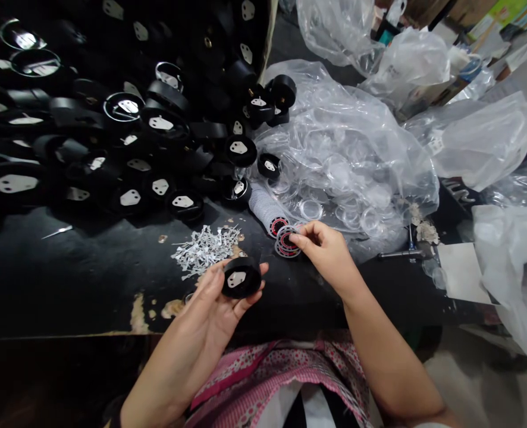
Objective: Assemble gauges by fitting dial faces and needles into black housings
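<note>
The left hand [210, 309] is cupped palm up and grips a round black plastic housing [241, 277] with a pale metal plate in its centre, thumb over the rim and fingers beneath. The housing sits just in front of the small heap of silvery metal scraps [205, 246] on the black worktable [80, 279]. The right hand [326, 249] is pinched closed on a round printed dial disc with red and black markings [286, 242], held at its edge between thumb and fingertips. The disc lies to the right of the scrap heap and touches, or nearly touches, the end of a grey sleeved stack of like discs [267, 208] lying on its side just behind it. Beyond the scrap heap, a large pile of black round housings with pale centre plates [125, 137] covers the rear left of the table. To the right of the heap, well past the disc, a crumpled clear plastic bag holding clear round lenses [344, 160] is spread open. A pink patterned garment [281, 368] shows at the near edge, in front of the heap.
</note>
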`<state>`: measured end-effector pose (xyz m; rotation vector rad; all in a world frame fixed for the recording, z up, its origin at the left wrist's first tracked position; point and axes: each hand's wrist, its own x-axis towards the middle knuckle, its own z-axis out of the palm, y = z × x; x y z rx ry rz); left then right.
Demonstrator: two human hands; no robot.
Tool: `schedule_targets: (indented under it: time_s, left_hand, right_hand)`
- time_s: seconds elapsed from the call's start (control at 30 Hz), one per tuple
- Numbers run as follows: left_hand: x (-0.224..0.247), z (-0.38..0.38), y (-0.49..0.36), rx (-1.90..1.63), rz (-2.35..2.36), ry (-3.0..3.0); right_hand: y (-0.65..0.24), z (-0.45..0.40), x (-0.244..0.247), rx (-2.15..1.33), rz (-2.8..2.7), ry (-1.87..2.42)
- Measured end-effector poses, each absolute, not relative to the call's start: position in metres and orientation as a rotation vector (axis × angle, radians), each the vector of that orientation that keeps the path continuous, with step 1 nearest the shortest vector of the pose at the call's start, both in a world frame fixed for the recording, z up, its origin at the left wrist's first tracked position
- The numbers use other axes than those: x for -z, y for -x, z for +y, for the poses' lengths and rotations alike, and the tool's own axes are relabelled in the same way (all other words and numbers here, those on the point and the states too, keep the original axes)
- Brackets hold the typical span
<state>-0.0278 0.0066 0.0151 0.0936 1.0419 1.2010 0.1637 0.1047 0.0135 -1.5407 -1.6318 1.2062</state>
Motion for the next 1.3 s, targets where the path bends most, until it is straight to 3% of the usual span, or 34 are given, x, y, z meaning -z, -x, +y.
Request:
schedule_targets:
  time_s: [0.13,0.3,0.4,0.73,1.3]
  left_hand:
    - [-0.017,0.008,0.022,-1.222,0.969,-0.039]
    - [-0.020,0.009,0.019,-1.255,0.920,0.005]
    - [-0.018,0.012,0.021,-1.350,1.027,-0.025]
    - [-0.018,0.006,0.008,-1.225,1.061,-0.130]
    - [-0.004,0.003,0.014,-1.142,1.088,-0.332]
  right_hand:
    - [-0.163,0.099,-0.022,-1.049,-1.751,1.431]
    - [-0.144,0.083,-0.026,-1.582,-1.420,1.278]
    - [-0.139,0.081,-0.026,-1.721,-1.352,1.198]
    - [-0.122,0.068,-0.043,-1.130,-1.769,1.314]
    - [-0.129,0.073,-0.042,-1.409,-1.784,1.383]
